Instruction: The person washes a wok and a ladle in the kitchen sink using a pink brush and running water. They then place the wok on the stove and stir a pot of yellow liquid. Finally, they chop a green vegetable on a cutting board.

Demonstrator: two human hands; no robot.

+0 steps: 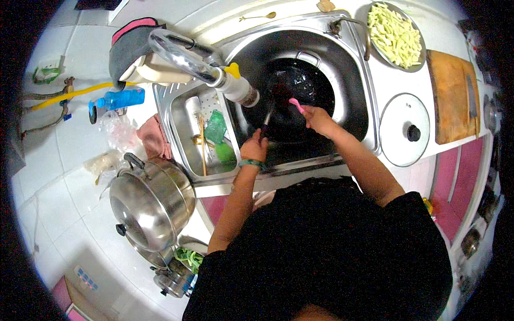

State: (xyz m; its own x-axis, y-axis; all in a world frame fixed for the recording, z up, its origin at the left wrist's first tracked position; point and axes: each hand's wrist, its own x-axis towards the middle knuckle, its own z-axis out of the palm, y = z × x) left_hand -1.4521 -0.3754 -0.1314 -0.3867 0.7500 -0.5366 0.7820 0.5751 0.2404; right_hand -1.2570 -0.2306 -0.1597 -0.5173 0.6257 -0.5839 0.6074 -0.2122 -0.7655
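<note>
My left hand, with a green bangle at its wrist, grips the dark handle of a slim metal utensil. Its tip points into a dark round vessel, perhaps a wok, lying in the large stainless steel sink basin. In my right hand is a small pink tool, held over the same vessel; its exact kind is unclear. Wet glints show on the vessel's dark inside. Above the basin's left side hangs the spout of a chrome faucet with a yellow tab.
Left of the basin, a small sink holds chopsticks and green scrubbers. A large lidded steamer pot stands beyond it. To the right are a plate of cut pale vegetable strips, a glass lid and a cutting board with a knife.
</note>
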